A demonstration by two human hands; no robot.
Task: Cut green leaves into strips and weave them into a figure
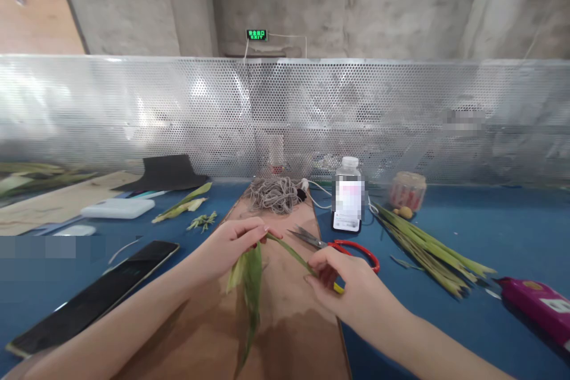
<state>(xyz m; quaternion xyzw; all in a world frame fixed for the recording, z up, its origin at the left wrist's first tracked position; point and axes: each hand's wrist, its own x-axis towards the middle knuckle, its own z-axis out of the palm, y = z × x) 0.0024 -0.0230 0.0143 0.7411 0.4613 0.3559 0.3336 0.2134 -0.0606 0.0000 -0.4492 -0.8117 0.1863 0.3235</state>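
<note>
Over the brown board [289, 338], my left hand [240, 243] pinches a bunch of long green leaves [253, 285], which look like corn husks and hang down tilted from its fingers. A narrow green leaf strip [289, 249] runs from that bunch to my right hand [342, 279], whose curled fingers grip its far end. Just beyond my right hand lie scissors [318, 242] with red handles, blades pointing left. A small yellow thing [338, 288] shows under the right fingers; what it is I cannot tell.
Grey cord [276, 195] is heaped at the board's far end. A lit phone [347, 205] leans against a clear bottle [350, 164]. Green leaf stalks [427, 246] and a purple packet [538, 309] lie right; a dark tablet-like device [100, 294] and white case [118, 208] lie left.
</note>
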